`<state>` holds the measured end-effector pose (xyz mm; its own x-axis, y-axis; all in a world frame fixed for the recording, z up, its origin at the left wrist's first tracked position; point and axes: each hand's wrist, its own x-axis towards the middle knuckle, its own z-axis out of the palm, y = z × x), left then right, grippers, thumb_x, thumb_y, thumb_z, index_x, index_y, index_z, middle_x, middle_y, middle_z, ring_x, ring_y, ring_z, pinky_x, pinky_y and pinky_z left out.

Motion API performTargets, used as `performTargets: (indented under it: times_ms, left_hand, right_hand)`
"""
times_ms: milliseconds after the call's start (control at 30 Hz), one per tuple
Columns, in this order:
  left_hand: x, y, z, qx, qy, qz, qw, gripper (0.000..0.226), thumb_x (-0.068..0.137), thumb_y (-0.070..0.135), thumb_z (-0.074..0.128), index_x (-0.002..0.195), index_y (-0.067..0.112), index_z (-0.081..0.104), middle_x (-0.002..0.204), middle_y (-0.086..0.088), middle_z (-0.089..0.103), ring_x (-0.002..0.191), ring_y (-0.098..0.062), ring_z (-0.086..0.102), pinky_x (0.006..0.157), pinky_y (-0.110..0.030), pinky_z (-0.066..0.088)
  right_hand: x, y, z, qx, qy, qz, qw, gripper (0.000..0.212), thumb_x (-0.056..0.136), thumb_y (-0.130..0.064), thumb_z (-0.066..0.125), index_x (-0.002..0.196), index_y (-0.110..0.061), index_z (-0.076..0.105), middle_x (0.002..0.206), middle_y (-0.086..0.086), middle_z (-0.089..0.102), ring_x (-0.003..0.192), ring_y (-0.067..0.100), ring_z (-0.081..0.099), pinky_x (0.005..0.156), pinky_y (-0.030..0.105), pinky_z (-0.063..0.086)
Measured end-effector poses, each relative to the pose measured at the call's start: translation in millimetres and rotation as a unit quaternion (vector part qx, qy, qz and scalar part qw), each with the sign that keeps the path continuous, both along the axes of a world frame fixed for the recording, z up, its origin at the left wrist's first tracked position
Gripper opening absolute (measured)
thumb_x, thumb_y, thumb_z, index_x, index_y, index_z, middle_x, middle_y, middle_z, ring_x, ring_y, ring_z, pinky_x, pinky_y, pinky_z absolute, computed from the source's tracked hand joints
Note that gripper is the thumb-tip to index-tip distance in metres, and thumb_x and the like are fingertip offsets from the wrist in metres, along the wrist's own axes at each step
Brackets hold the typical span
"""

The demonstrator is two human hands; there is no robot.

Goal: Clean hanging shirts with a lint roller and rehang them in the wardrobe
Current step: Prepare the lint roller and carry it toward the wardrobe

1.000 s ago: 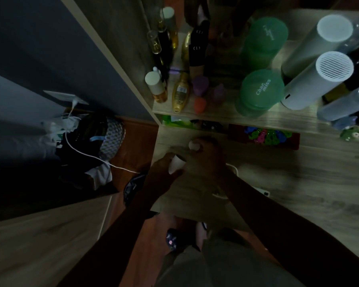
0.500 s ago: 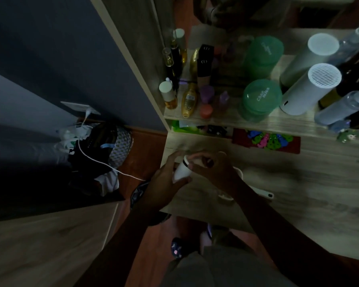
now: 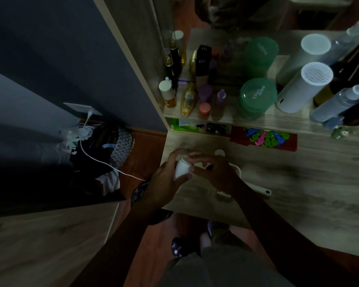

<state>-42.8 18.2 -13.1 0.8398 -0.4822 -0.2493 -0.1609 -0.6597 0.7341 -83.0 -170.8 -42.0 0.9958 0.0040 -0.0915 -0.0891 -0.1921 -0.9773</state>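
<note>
The scene is dim. A white lint roller (image 3: 181,167) is held just above the left end of a wooden desk (image 3: 298,183). My left hand (image 3: 166,179) wraps its roll from the left and below. My right hand (image 3: 214,172) comes from the right, with fingertips pinched on the roll's upper side. A white handle part (image 3: 262,191) lies on the desk and sticks out from under my right wrist; whether it joins the roll is hidden. No shirt or wardrobe rail is in view.
A shelf (image 3: 226,119) behind the desk holds several bottles, two green jars (image 3: 257,96) and white cylinders (image 3: 303,88). A red card with coloured clips (image 3: 263,138) lies at the desk's back. On the floor to the left are a bag (image 3: 112,148) and a white cable (image 3: 104,162).
My right hand has opened from covering the roll to pinching its upper side. The roll now shows more between both hands. The view has shifted slightly.
</note>
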Motion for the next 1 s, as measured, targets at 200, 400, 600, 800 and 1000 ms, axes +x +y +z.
performTargets:
  times_ms: [200, 400, 600, 800, 1000]
  left_hand:
    - [0, -8, -15, 0.041, -0.013, -0.019, 0.999, 0.071, 0.088, 0.057, 0.062, 0.145, 0.033, 0.028, 0.122, -0.001, 0.067, 0.105, -0.018, 0.066, 0.081, -0.037, 0.054]
    - [0, -18, -27, 0.04, -0.008, -0.023, 0.999, 0.063, 0.089, 0.045, 0.068, 0.14, 0.023, 0.04, 0.116, -0.003, 0.069, 0.099, -0.02, 0.067, 0.074, -0.026, 0.045]
    - [5, -26, -29, 0.011, 0.055, 0.016, 0.998, 0.063, 0.091, 0.044, 0.066, 0.141, 0.019, 0.038, 0.116, -0.003, 0.068, 0.091, -0.006, 0.067, 0.071, -0.025, 0.055]
    - [13, -35, -35, -0.064, 0.103, 0.153, 0.981, 0.041, 0.089, 0.027, 0.072, 0.12, 0.028, 0.045, 0.094, 0.01, 0.063, 0.08, -0.004, 0.067, 0.056, -0.02, 0.054]
    - [17, -34, -44, -0.147, 0.215, 0.336, 0.905, 0.065, 0.077, 0.054, 0.075, 0.124, 0.021, 0.045, 0.114, -0.016, 0.065, 0.099, -0.036, 0.07, 0.069, -0.054, 0.061]
  right_hand:
    - [1, -18, -16, 0.006, 0.027, 0.02, 0.999, 0.028, 0.086, -0.013, 0.074, 0.11, -0.025, 0.071, 0.118, -0.014, 0.068, 0.114, 0.005, 0.063, 0.089, 0.037, 0.054]
    - [-1, -27, -20, -0.05, 0.039, 0.004, 0.998, 0.015, 0.08, -0.042, 0.072, 0.095, -0.045, 0.068, 0.097, -0.028, 0.067, 0.095, 0.014, 0.067, 0.081, 0.015, 0.051]
    - [-2, -35, -33, -0.147, 0.035, 0.002, 0.989, 0.039, 0.087, -0.066, 0.052, 0.106, -0.034, 0.064, 0.094, -0.029, 0.058, 0.084, -0.001, 0.059, 0.079, 0.02, 0.045]
    - [6, -57, -86, -0.271, 0.127, -0.124, 0.946, 0.021, 0.09, -0.026, 0.065, 0.108, -0.014, 0.07, 0.107, 0.011, 0.068, 0.102, 0.03, 0.061, 0.088, 0.041, 0.051]
    - [12, -55, -102, -0.333, 0.125, -0.126, 0.926, 0.015, 0.09, -0.015, 0.064, 0.101, -0.007, 0.071, 0.098, 0.015, 0.072, 0.094, 0.035, 0.067, 0.084, 0.039, 0.053]
